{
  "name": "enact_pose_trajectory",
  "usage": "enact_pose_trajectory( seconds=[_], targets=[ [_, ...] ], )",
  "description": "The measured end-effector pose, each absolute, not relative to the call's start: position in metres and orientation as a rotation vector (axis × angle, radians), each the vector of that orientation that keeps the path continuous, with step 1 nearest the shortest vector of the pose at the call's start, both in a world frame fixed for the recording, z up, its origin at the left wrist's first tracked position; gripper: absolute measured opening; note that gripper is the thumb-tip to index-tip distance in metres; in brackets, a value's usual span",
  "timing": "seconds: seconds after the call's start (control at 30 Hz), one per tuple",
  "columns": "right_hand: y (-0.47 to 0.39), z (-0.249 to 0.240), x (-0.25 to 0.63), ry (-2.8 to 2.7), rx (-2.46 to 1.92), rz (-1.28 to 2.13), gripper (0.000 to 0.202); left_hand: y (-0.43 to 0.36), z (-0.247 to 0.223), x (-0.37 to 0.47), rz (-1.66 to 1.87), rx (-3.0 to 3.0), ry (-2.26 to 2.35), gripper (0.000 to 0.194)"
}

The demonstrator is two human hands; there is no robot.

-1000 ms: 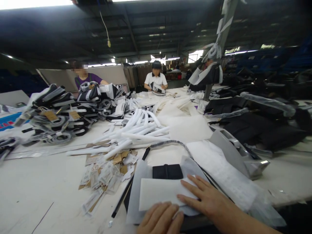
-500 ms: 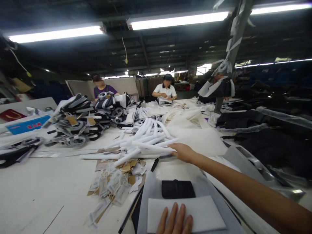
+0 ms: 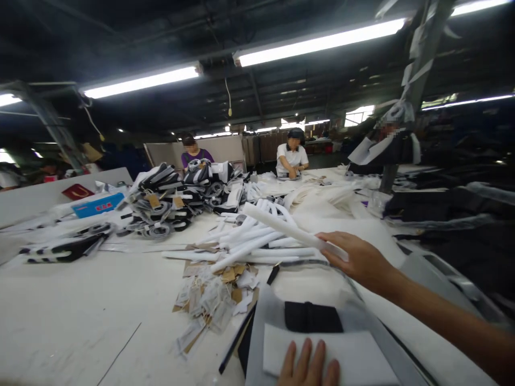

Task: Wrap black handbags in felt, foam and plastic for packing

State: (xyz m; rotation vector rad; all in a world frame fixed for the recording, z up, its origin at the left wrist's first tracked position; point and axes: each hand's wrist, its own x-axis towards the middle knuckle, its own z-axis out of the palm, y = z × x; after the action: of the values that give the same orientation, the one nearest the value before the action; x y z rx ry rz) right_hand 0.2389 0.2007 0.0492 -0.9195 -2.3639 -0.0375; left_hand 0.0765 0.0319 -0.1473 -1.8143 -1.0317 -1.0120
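"From the head view, how far along is it?"
"The white sheet (image 3: 358,351) lies flat below the black piece (image 3: 311,317); one white strip (image 3: 285,228) is up at the strip pile (image 3: 241,244), not on the sheet. What else remains, I can't tell."
"And the hands?"
"Left hand (image 3: 308,365) presses the sheet, fingers slightly spread; right hand (image 3: 354,260) pinches the strip's near end."
"Its direction?"
"Lengthwise, it slants forward and left; the sheet's long axis runs crosswise."
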Motion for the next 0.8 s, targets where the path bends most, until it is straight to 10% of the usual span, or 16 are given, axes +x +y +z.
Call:
enact_pose_trajectory(
  seconds=[0.33,0.8],
  targets=[
    [0.004,0.018,0.392,-2.654,-0.863,-0.059,0.039,0.033,-0.009,0.034,-0.440,-2.939,-1.275,0.042],
    [-0.010,-0.072,0.267,-2.015,-0.968,-0.250,0.028,0.014,-0.002,0.042,-0.213,-3.044,-1.690,0.073]
  ],
)
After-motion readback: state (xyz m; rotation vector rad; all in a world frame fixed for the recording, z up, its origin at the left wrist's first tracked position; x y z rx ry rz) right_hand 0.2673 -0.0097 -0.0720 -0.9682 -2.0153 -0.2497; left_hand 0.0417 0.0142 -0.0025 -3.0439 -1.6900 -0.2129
